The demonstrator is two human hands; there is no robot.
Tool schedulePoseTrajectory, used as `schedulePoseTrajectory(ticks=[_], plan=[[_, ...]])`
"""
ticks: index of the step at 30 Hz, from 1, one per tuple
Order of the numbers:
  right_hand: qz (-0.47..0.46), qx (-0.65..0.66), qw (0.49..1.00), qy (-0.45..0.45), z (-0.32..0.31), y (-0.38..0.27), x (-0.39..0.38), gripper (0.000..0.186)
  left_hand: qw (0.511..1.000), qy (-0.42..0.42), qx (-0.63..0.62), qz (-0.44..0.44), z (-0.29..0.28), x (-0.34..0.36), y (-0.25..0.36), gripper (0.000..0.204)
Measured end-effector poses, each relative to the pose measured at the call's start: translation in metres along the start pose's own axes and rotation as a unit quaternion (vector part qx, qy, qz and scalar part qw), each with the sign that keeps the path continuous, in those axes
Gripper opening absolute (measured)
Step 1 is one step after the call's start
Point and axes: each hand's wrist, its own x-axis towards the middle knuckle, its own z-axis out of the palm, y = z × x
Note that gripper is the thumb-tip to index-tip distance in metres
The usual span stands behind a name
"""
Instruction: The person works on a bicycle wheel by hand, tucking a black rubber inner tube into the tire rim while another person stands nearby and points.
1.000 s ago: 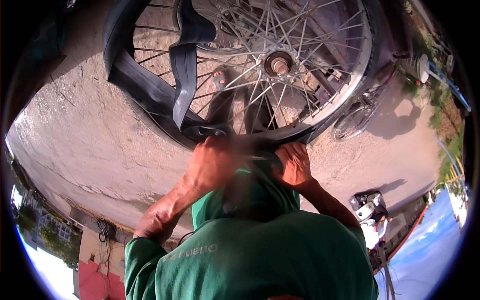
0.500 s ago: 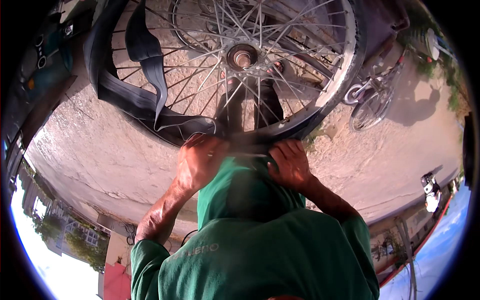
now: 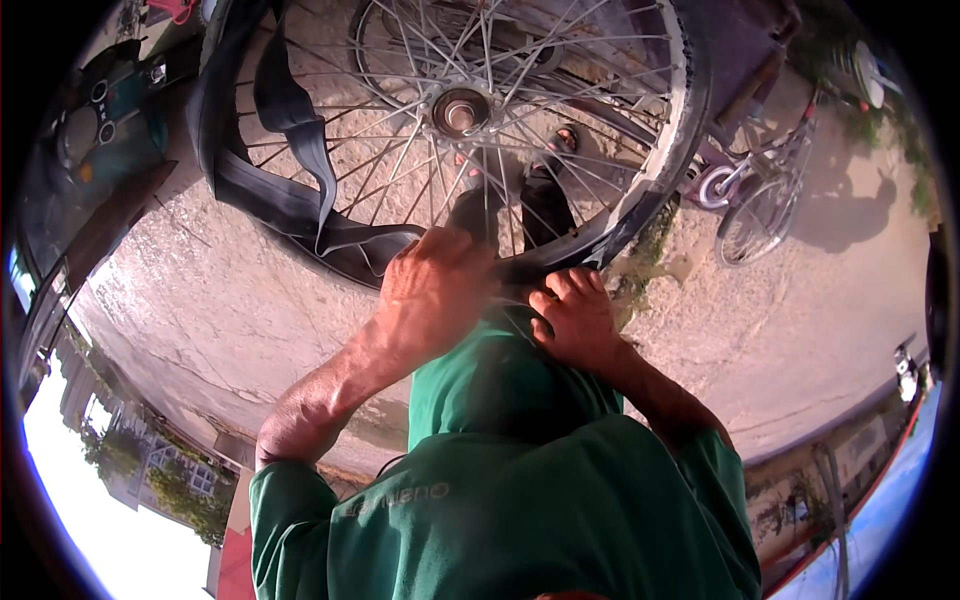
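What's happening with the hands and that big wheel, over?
Left hand and right hand: at near edge of wheel, grip unclear. Loose black rubber strip: draped at wheel's left, reaching left hand, possibly in the way.

wheel (image 3: 459, 113) cropped above, left fingers (image 3: 442, 246) partly hidden

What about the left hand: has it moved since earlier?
Yes: judged against the spoked wheel hub, the left hand has moved rightward and closer.

One large wheel (image 3: 460, 113), one black tube (image 3: 312, 150), two feet (image 3: 565, 138) show.
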Motion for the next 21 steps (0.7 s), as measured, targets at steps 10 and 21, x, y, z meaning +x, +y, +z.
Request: schedulePoseTrajectory(ticks=[10, 21], plan=[[-0.048, 0.036, 0.997, 0.054, -0.002, 0.009, -0.008, 0.039, 0.972, -0.127, -0.159, -0.121, 0.051, 0.028, -0.014, 0.02], [-0.078, 0.026, 0.994, 0.073, -0.002, 0.009, -0.008, 0.044, 0.97, -0.232, -0.013, -0.075, 0.052, 0.012, -0.02, 0.025]])
